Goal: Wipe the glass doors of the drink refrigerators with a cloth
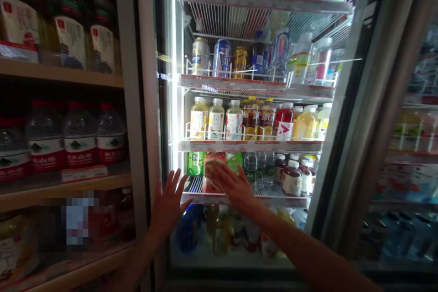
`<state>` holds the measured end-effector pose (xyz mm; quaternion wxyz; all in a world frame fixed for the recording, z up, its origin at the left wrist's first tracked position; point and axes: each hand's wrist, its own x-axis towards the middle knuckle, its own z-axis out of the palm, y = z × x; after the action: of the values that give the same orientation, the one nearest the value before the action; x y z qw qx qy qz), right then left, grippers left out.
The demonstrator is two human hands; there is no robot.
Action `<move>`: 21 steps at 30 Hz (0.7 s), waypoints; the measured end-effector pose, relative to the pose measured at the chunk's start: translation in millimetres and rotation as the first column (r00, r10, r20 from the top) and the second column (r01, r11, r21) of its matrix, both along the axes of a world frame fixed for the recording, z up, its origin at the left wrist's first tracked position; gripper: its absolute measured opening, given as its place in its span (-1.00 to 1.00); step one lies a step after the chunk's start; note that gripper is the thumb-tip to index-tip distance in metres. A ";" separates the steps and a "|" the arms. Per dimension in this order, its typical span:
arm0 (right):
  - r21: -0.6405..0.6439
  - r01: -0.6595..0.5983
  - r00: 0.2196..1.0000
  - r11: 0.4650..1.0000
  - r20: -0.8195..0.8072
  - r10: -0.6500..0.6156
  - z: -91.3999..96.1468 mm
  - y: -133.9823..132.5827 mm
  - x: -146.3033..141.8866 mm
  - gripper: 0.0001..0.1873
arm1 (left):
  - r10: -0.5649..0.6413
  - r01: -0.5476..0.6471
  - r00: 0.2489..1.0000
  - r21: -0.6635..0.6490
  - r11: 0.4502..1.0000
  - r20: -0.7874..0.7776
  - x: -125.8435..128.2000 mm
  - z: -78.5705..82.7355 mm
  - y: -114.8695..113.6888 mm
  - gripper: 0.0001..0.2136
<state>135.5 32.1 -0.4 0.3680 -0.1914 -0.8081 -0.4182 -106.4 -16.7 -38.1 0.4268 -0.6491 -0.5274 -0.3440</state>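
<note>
I face an open drinks fridge with lit wire shelves. My right hand reaches into the third shelf down and is wrapped round a bottle with a pinkish-red label, which stands at the shelf's front left. My left hand is spread open with fingers apart, held against the fridge's left frame just below and left of that shelf; it holds nothing. A green-labelled bottle stands left of the gripped one, and clear water bottles stand to its right.
The open glass door swings out on the right. Upper shelves hold cans and yellow and red juice bottles. Wooden shelves on the left carry jars and red-labelled water bottles. More bottles fill the fridge's bottom shelf.
</note>
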 end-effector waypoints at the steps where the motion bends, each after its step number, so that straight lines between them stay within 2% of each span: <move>1: -0.006 0.016 0.999 1.000 -0.048 -0.016 5.8 2.2 -2.1 -0.56 | 0.006 -0.006 1.000 -0.002 1.000 0.004 -0.9 0.1 0.1 -0.38; 3: -0.004 0.005 0.999 1.000 -0.039 -0.006 9.2 3.0 -5.1 -0.56 | 0.012 -0.012 1.000 0.003 1.000 0.000 -2.4 -0.1 0.8 -0.38; 7: 0.039 -0.056 0.985 0.998 0.165 0.049 4.2 -0.8 -8.8 -0.54 | 0.009 -0.009 1.000 0.008 1.000 -0.030 -7.2 -1.1 2.7 -0.38; 8: 0.043 -0.047 0.988 0.998 0.146 0.040 6.7 -0.8 -10.5 -0.54 | 0.010 -0.010 0.999 0.005 1.000 -0.038 -8.8 -1.1 3.0 -0.38; 12: 0.019 0.023 0.996 1.000 -0.092 -0.022 25.0 1.1 -22.4 -0.54 | 0.012 -0.012 0.999 0.017 1.000 -0.047 -12.6 0.7 1.0 -0.40; 14: 0.017 0.009 0.999 1.000 -0.047 -0.008 26.4 0.0 -29.0 -0.52 | 0.008 -0.006 0.999 0.046 0.999 -0.031 -8.9 2.5 -3.1 -0.41; 17: 0.027 -0.051 0.996 0.998 0.074 0.049 17.2 -0.9 -36.8 -0.52 | -0.039 0.039 0.999 0.101 0.994 -0.001 11.0 5.2 -11.3 -0.41; 21: 0.044 -0.101 0.992 0.994 -0.069 0.104 7.5 2.8 -36.6 -0.66 | -0.187 0.186 0.982 0.117 0.976 -0.005 55.8 6.8 -13.5 -0.44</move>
<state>98.9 34.9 7.1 0.4213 -0.1569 -0.7946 -0.4081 -50.6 -30.2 -31.2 0.4285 -0.6685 -0.4444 -0.4148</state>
